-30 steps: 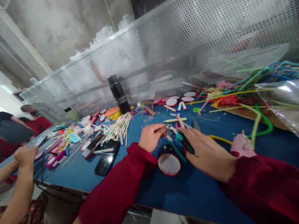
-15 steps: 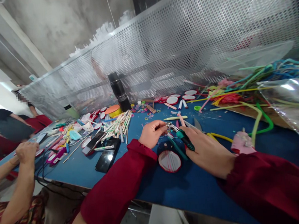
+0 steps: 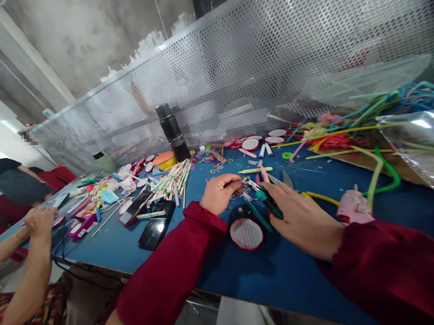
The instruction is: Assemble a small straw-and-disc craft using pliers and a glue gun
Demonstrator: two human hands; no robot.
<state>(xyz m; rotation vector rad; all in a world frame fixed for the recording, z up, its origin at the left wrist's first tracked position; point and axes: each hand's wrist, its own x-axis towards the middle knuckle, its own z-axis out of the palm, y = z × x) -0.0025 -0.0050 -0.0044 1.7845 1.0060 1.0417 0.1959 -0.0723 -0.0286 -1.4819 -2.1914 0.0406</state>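
My right hand (image 3: 298, 213) is closed around the dark green handles of a pair of pliers (image 3: 268, 201), whose metal jaws point left. The jaws reach almost to the fingertips of my left hand (image 3: 221, 192), which is pinched; whatever sits in that pinch is too small to make out. Below the pliers lies a round white disc with a red rim (image 3: 246, 233), with thin strands across it. A teal pen-like stick (image 3: 258, 215) leans just above the disc. Beyond the pliers, a pale yellow-green marker (image 3: 255, 170) lies on the blue table (image 3: 225, 276).
A black bottle (image 3: 173, 133) stands by the perforated metal screen (image 3: 241, 81). Left of my arm are two phones (image 3: 156, 227) and a heap of wooden sticks (image 3: 173, 180). A pink glue-gun-like object (image 3: 355, 206) and coloured pipe cleaners (image 3: 402, 102) lie right. Another person's hands (image 3: 40, 219) are at far left.
My hands and the pliers stay almost in place, with only a slight shift. At far left, the standing person in the background has moved a little.
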